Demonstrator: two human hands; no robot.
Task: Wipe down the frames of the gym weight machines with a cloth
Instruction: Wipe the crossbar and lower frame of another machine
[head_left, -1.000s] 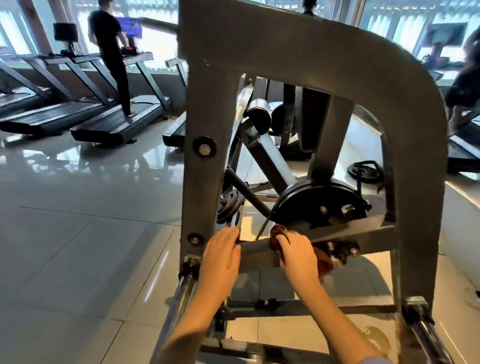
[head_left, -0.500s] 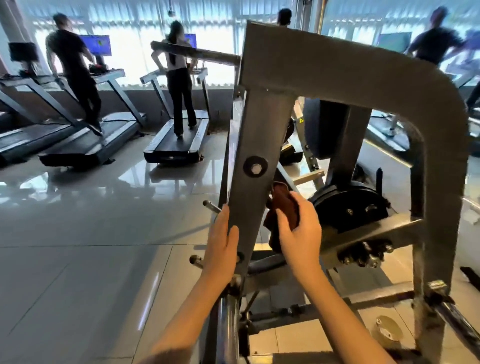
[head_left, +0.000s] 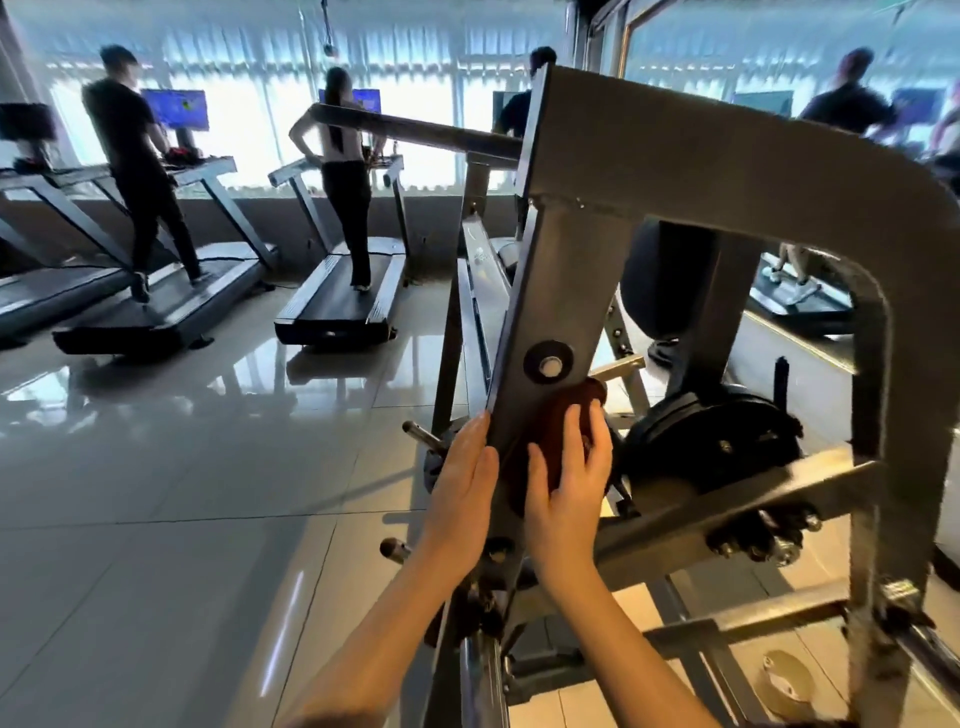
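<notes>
Right hand (head_left: 569, 483), fingers flat, presses maroon cloth (head_left: 550, 426) on frame upright (head_left: 540, 291); left hand (head_left: 462, 478) rests flat, steadying. Best: long, firm strokes.

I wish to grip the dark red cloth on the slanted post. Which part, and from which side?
Pinch the bunched upper end of the cloth, which sticks out past the post on its right below the bolt, coming from the right. The rest is pressed under the right hand.

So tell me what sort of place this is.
A gym, most likely: treadmills with people on them, a steel weight-machine frame up close, and a black weight plate on it.
</notes>
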